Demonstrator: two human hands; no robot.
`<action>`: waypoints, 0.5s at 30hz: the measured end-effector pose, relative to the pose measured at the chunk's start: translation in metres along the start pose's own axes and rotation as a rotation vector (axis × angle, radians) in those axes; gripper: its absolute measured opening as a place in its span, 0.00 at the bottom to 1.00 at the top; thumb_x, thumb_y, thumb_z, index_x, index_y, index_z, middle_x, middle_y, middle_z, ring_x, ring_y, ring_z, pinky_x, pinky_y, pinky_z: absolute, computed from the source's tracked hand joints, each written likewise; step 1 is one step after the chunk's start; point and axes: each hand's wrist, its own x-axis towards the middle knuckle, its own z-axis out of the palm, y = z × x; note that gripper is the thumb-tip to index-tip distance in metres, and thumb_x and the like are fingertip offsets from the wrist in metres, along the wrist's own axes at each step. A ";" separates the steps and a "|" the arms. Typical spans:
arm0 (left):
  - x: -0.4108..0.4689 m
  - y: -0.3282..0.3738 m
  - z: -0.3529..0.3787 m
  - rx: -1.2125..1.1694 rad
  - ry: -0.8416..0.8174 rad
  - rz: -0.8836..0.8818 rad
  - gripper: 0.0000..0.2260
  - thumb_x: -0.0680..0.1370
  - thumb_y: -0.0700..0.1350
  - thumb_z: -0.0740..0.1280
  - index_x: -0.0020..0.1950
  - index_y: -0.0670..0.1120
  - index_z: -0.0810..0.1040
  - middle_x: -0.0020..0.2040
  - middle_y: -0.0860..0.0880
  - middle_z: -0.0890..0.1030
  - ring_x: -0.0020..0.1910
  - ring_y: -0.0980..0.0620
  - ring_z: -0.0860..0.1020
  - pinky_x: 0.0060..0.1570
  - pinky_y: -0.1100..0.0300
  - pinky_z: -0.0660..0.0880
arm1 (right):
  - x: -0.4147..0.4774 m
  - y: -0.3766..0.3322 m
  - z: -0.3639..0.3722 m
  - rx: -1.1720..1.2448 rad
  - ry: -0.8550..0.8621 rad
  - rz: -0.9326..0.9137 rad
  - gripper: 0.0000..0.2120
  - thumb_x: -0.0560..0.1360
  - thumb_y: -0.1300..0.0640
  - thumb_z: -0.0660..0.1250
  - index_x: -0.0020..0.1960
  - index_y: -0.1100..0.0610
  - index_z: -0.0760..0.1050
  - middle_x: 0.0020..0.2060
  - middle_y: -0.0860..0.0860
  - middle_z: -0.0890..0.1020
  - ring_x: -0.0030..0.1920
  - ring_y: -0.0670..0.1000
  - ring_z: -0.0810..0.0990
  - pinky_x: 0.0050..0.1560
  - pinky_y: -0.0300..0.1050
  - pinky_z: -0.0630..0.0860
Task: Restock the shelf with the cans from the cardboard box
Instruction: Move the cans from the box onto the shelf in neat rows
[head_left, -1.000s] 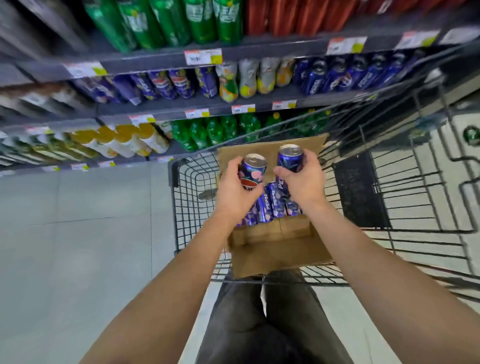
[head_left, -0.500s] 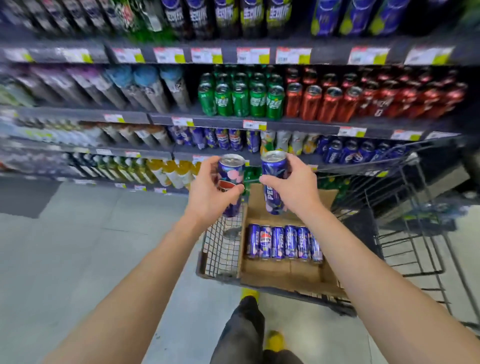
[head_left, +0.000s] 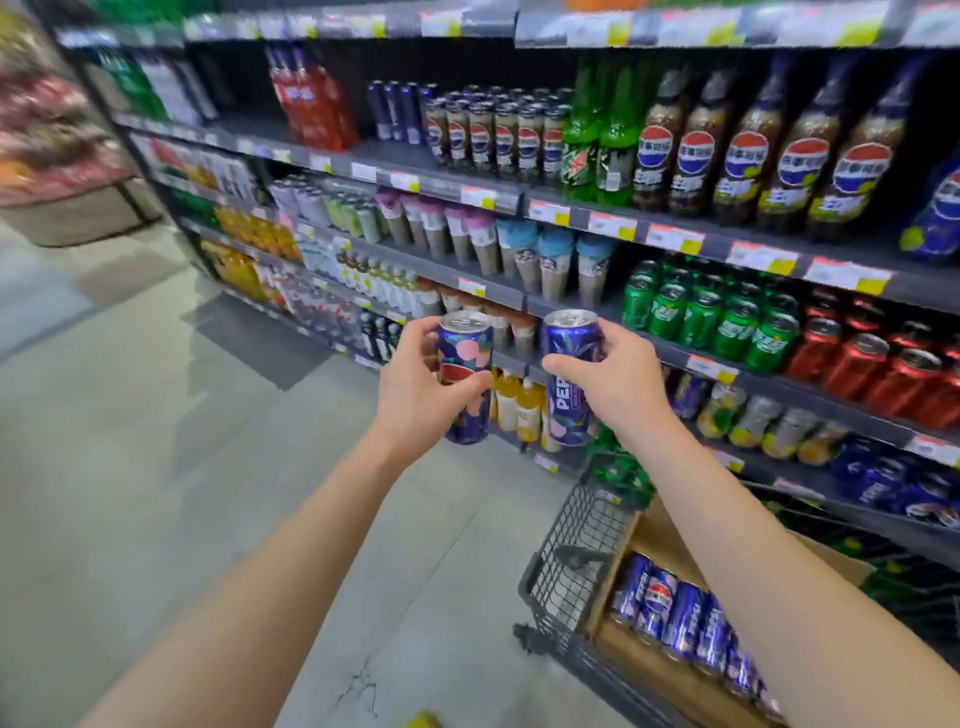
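Note:
My left hand (head_left: 415, 387) grips a blue can with pink flowers (head_left: 464, 358), held upright in front of the shelving. Beside it, my right hand (head_left: 610, 374) grips a second blue can (head_left: 568, 410), also upright. The two cans stand close together, a little apart. Below right, the cardboard box (head_left: 654, 535) lies in a black wire cart (head_left: 576, 566) and holds a row of several more blue cans (head_left: 675, 616). The drinks shelf (head_left: 519, 197) rises behind the hands, with dark blue cans on its upper level (head_left: 400, 111).
Green cans (head_left: 711, 312) and red cans (head_left: 878, 364) fill the shelf level right of my hands. Tall cola bottles (head_left: 753, 150) stand above them. Cup drinks (head_left: 519, 249) sit on the middle level. Grey floor (head_left: 156, 441) stretches to the left.
Both hands lifted the two cans out of the box and up toward the shelf. The view swung up and left, so the cart now sits at the lower right.

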 end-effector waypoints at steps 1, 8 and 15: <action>0.004 -0.004 -0.017 0.012 0.030 -0.002 0.34 0.69 0.45 0.81 0.70 0.49 0.69 0.58 0.54 0.80 0.47 0.74 0.77 0.44 0.78 0.72 | 0.005 -0.011 0.013 0.016 -0.015 -0.018 0.28 0.59 0.43 0.79 0.57 0.50 0.82 0.48 0.47 0.87 0.49 0.49 0.85 0.54 0.57 0.82; 0.045 -0.041 -0.125 0.080 0.183 -0.005 0.34 0.69 0.45 0.81 0.72 0.47 0.70 0.59 0.53 0.79 0.48 0.71 0.75 0.44 0.82 0.68 | 0.036 -0.084 0.124 0.086 -0.098 -0.106 0.21 0.66 0.54 0.81 0.58 0.52 0.81 0.49 0.46 0.86 0.49 0.45 0.85 0.55 0.53 0.82; 0.133 -0.089 -0.231 0.089 0.170 0.084 0.35 0.70 0.48 0.81 0.73 0.48 0.70 0.60 0.55 0.78 0.51 0.71 0.76 0.44 0.82 0.69 | 0.077 -0.154 0.244 0.100 -0.073 -0.171 0.18 0.70 0.54 0.80 0.58 0.53 0.81 0.47 0.45 0.85 0.48 0.43 0.83 0.47 0.44 0.81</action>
